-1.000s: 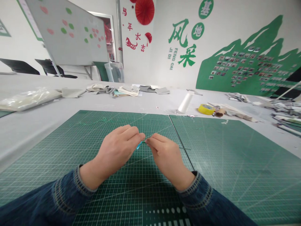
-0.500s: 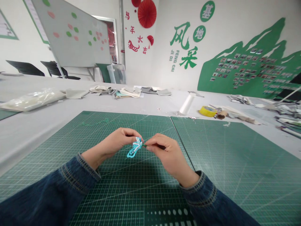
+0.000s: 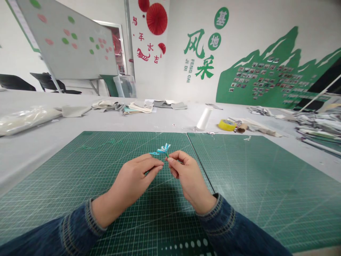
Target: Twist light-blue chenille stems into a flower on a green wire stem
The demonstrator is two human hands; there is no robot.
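Observation:
A small blue and white flower-like piece (image 3: 163,148) on a thin green stem stands up over the green cutting mat (image 3: 133,142). My right hand (image 3: 186,174) pinches the stem between thumb and fingertips. Just left of it, my left hand (image 3: 133,181) has its thumb and fingers drawn together, tips close to the stem. Whether the left fingertips hold anything is too small to make out. Blue loops of the piece reach left above the left fingers.
Behind the mats are a white thread cone (image 3: 204,119), yellow tape (image 3: 227,124), a cardboard roll (image 3: 242,128) and fabric scraps (image 3: 141,106). A plastic bag (image 3: 29,119) lies at left. A second mat (image 3: 255,170) adjoins at right.
The flower piece has turned from hanging down at the left fingers to upright over the right fingertips. My left hand has come off it and moved lower. The view has shifted slightly right.

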